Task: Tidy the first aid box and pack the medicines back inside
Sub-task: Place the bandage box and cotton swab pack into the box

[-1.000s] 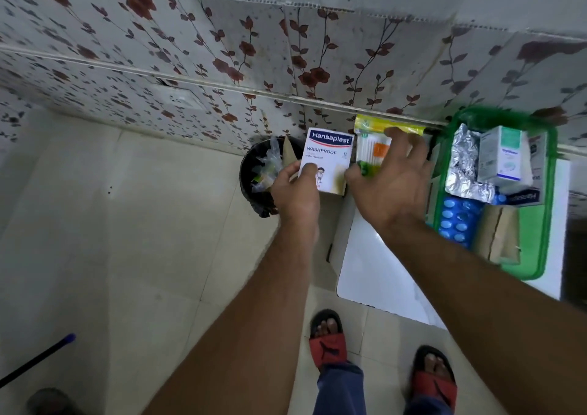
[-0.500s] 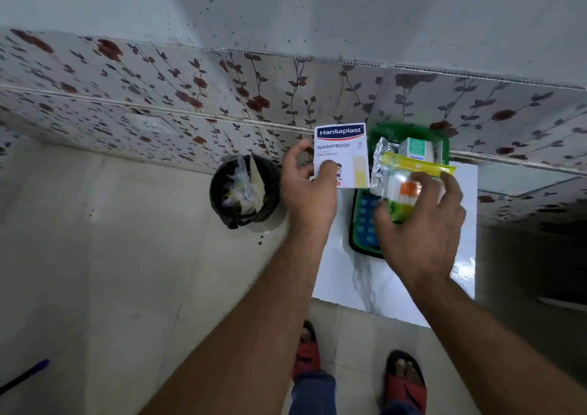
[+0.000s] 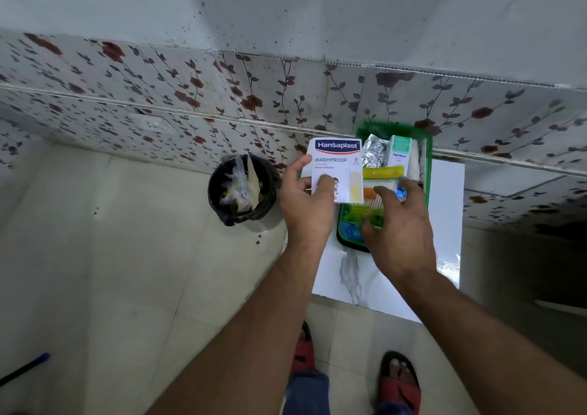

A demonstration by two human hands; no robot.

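Note:
The green first aid box (image 3: pixel 427 160) stands on a white marble-look slab against the wall. It holds a foil strip (image 3: pixel 374 151), a white Optibex carton (image 3: pixel 398 152) and blue blister packs (image 3: pixel 349 232). My left hand (image 3: pixel 306 211) holds a white Hansaplast plaster box (image 3: pixel 336 163) upright at the box's left edge. My right hand (image 3: pixel 400 227) is over the box with fingers spread on a yellow-topped cotton bud packet (image 3: pixel 382 173). The packet lies on the contents, with my thumb at its lower end.
A black bin (image 3: pixel 241 189) with a plastic liner and scraps stands on the tiled floor left of the slab (image 3: pixel 352 275). A flower-patterned wall runs behind. My feet in red sandals (image 3: pixel 400 383) are at the slab's near edge. A blue-tipped stick (image 3: pixel 25 368) lies at bottom left.
My right hand has brought the cotton bud packet from beside the plaster box down into the green box. My left hand has kept the Hansaplast box beside it.

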